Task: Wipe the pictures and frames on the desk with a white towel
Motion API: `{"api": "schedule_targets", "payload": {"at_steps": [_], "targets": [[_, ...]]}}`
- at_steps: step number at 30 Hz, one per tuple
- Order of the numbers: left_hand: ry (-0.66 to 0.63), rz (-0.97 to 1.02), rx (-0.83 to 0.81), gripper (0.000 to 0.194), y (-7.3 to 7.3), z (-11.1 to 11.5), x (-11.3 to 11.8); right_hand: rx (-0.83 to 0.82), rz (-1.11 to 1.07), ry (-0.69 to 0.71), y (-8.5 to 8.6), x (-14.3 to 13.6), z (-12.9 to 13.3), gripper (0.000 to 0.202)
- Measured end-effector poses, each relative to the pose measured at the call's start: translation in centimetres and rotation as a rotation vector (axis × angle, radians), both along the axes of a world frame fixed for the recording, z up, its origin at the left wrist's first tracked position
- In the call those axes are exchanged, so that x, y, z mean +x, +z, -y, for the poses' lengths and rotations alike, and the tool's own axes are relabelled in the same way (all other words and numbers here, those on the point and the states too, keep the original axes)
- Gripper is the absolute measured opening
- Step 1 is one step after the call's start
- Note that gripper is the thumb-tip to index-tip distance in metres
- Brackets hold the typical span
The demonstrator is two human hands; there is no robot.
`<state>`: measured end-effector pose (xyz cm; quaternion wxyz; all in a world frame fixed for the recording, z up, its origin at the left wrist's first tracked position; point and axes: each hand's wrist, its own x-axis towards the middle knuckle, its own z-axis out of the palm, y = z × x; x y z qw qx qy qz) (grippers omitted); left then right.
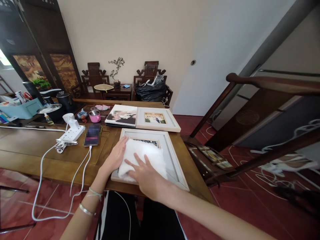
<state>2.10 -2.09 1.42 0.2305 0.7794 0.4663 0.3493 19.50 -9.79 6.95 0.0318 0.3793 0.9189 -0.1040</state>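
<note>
A light wooden picture frame [174,156] lies flat near the table's front edge. Over its middle is spread a fluffy white cloth [155,158], which hides most of the picture inside. My right hand [145,173] presses on the cloth with its fingers spread. At the frame's left side rests my left hand [117,155], its fingers stretched out along the edge, touching the cloth's border. Behind this frame lie a second framed picture [172,121] and a photo panel [121,115], side by side.
On the wooden table [100,160], to the left, are a phone [92,135] with a white cable, a power strip [72,132], a pink cup [94,116] and a blue basket [27,108]. A wooden chair [260,100] stands at the right.
</note>
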Motion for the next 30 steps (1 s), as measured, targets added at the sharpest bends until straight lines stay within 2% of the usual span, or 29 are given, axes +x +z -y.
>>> {"api": "schedule_targets", "payload": {"at_steps": [4,9,12,18,21,25,30], "targets": [[0.009,-0.137,0.032,0.046,-0.6,-0.4,0.0,-0.044,-0.012,-0.040,0.5,3.0,1.6,0.067],[-0.003,-0.200,0.077,0.042,-1.1,-0.6,-0.1,-0.070,0.102,-0.150,2.0,5.8,2.3,0.066],[-0.002,-0.197,0.099,0.040,-1.3,-0.6,-0.1,-0.083,0.111,-0.168,2.2,5.6,2.6,0.068],[-0.001,-0.202,0.108,0.041,-1.2,-0.7,-0.2,-0.041,-0.097,-0.051,0.3,2.8,3.0,0.068],[-0.007,-0.199,0.114,0.041,-1.2,-0.8,-0.3,-0.039,-0.131,-0.017,-0.1,2.4,3.2,0.069],[-0.023,-0.196,0.124,0.042,-1.5,-0.9,-0.5,-0.051,-0.105,-0.045,0.5,4.1,3.5,0.069],[-0.026,-0.188,0.128,0.044,-1.7,-1.0,-0.5,-0.124,-0.015,-0.147,2.1,7.3,4.1,0.069]]}}
